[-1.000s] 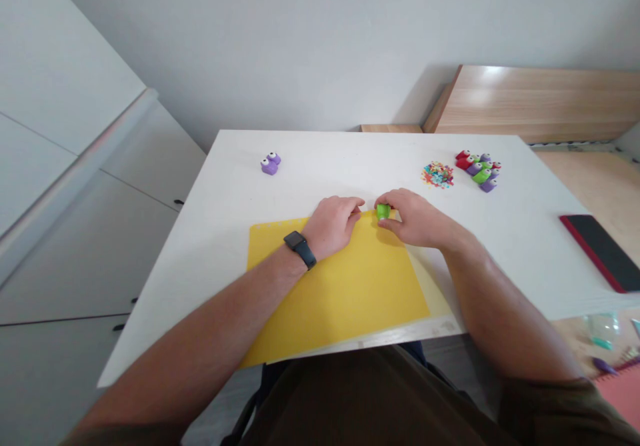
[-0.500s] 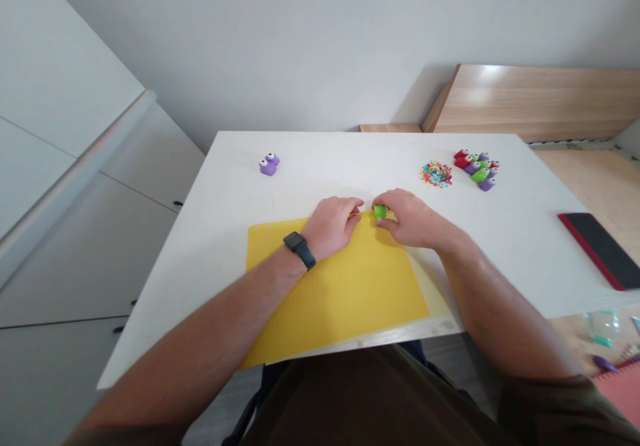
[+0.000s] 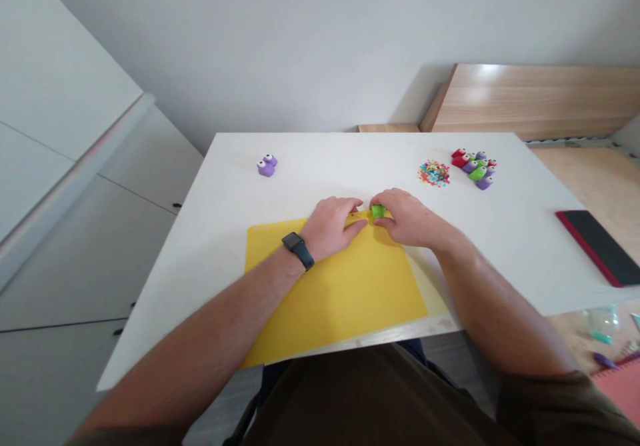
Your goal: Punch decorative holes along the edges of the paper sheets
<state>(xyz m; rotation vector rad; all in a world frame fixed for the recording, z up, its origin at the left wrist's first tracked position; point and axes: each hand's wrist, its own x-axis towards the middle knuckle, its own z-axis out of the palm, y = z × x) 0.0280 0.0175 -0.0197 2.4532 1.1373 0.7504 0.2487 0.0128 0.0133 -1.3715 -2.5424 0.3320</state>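
White table (image 3: pixel 340 166), yellow sheet (image 3: pixel 345 293) crosswise

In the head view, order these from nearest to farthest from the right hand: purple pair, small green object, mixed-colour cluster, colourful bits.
1. Small green object: held in the right hand.
2. Colourful bits: beyond the hand, slightly right.
3. Mixed-colour cluster: farther right, just past the bits.
4. Purple pair: toward the table's far left corner.
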